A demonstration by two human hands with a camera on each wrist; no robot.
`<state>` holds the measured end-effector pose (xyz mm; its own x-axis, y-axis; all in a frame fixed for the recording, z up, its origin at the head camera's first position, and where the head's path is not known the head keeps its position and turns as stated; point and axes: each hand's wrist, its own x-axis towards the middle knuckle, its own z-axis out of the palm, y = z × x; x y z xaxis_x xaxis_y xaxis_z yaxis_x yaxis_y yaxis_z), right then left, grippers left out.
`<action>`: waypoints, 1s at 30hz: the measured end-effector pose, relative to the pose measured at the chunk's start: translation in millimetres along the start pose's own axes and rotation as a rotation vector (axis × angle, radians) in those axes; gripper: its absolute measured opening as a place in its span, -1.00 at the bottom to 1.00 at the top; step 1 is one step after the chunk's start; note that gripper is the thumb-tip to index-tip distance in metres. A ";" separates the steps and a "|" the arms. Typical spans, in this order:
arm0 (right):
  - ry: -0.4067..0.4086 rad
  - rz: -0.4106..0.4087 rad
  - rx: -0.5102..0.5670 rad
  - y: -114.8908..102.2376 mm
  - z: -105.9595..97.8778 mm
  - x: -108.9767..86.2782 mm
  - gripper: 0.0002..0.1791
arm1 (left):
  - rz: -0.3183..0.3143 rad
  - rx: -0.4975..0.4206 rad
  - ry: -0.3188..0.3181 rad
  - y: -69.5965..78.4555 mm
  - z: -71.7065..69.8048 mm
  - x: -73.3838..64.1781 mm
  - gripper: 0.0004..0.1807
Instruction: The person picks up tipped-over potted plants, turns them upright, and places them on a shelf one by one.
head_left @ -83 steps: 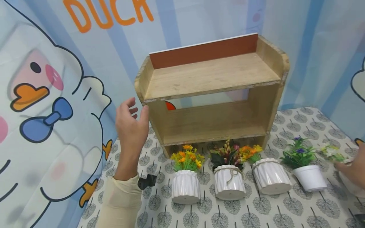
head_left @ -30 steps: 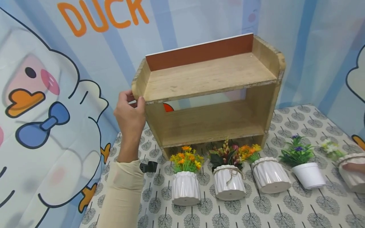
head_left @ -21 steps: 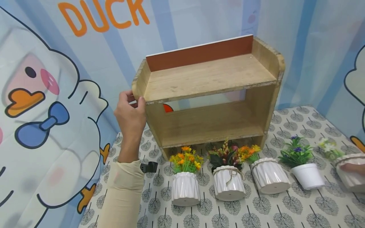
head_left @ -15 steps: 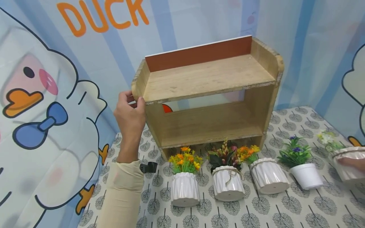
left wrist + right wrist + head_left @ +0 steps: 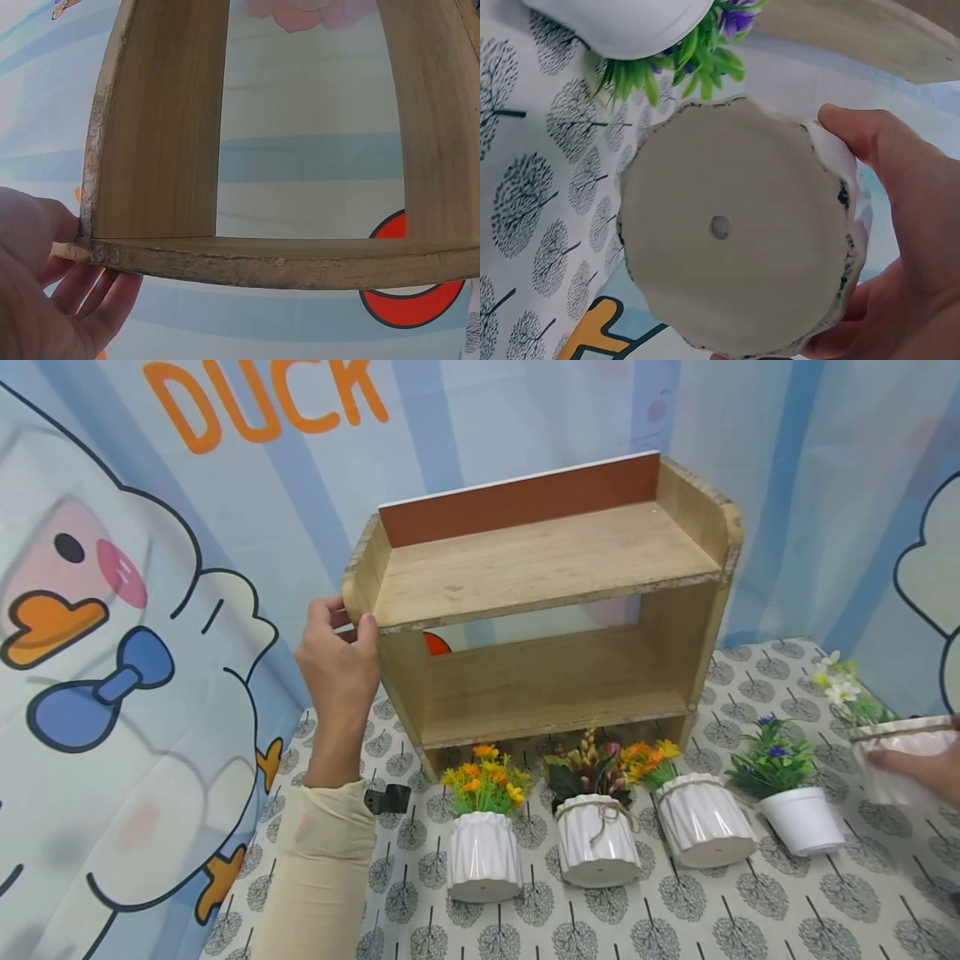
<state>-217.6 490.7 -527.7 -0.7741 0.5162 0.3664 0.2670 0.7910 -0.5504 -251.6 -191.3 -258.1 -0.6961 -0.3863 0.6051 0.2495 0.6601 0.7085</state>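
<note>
My left hand (image 5: 339, 664) grips the left side panel of a two-tier wooden shelf (image 5: 540, 564), thumb on the front edge and fingers behind. The left wrist view shows the same hand (image 5: 56, 289) around the corner of the wood. At the right edge of the head view, my right hand (image 5: 926, 768) holds a white fluted flowerpot (image 5: 892, 747) with white flowers (image 5: 842, 689) and twine round its rim. In the right wrist view this pot's underside (image 5: 727, 225), with a small central hole, faces the camera, and fingers and thumb curl round its side.
Several potted plants line the patterned cloth (image 5: 600, 927) before the shelf: yellow-orange flowers (image 5: 485, 856), a dark-leaved plant (image 5: 598, 843), an orange-flowered pot (image 5: 705, 822) and a smooth pot with purple flowers (image 5: 804, 822). Behind hangs a blue duck-print curtain (image 5: 510, 418).
My left hand has gone from beside the shelf to gripping its side panel. My right hand has taken hold of the white-flowered pot and raised it up and leftward.
</note>
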 end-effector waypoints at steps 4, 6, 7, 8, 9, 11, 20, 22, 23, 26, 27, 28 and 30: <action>0.003 -0.028 0.008 12.2 12.2 11.2 0.23 | -0.008 0.007 0.004 -0.3 -0.2 0.4 -0.65; -0.008 -0.045 0.030 -5.4 2.3 5.8 0.18 | -0.014 0.011 0.005 -0.3 -0.4 0.5 -0.65; -0.030 -0.048 0.053 -20.3 -7.4 0.0 0.17 | -0.018 0.012 0.005 -0.3 -0.5 0.6 -0.65; -0.036 -0.051 0.059 -35.4 -16.5 -6.2 0.13 | -0.021 0.014 0.003 -0.3 -0.5 0.7 -0.64; -0.051 -0.056 0.077 -54.4 -28.8 -14.4 0.10 | -0.025 0.015 0.001 -0.1 -0.7 0.6 -0.64; -0.066 -0.071 0.104 -92.9 -53.7 -30.5 0.03 | -0.031 0.017 -0.006 0.1 -0.9 0.8 -0.64; -0.061 -0.149 0.174 -170.7 -98.8 -59.4 -0.03 | -0.019 0.009 0.000 0.4 -1.0 0.3 -0.64; -0.085 -0.142 0.184 -173.0 -99.1 -59.9 -0.02 | -0.019 0.009 -0.001 0.5 -1.0 0.4 -0.64; -0.100 -0.138 0.190 -174.0 -99.6 -60.2 0.00 | -0.020 0.009 -0.002 0.7 -1.0 0.4 -0.64; -0.128 -0.132 0.208 -179.0 -102.2 -61.4 0.01 | -0.026 0.010 -0.008 1.3 -1.0 0.5 -0.65; -0.130 -0.133 0.214 -181.0 -103.2 -61.8 0.00 | -0.027 0.010 -0.009 1.4 -1.0 0.5 -0.65; -0.128 -0.136 0.224 -183.3 -104.2 -62.3 0.00 | -0.028 0.009 -0.009 1.4 -1.0 0.5 -0.65; -0.121 -0.142 0.250 -187.9 -105.7 -62.9 -0.01 | -0.030 0.009 -0.010 1.4 -1.1 0.5 -0.65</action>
<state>-158.4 344.3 -368.0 -0.8605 0.3516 0.3688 0.0137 0.7394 -0.6731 -250.8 -191.3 -256.4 -0.7097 -0.4001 0.5800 0.2222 0.6541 0.7231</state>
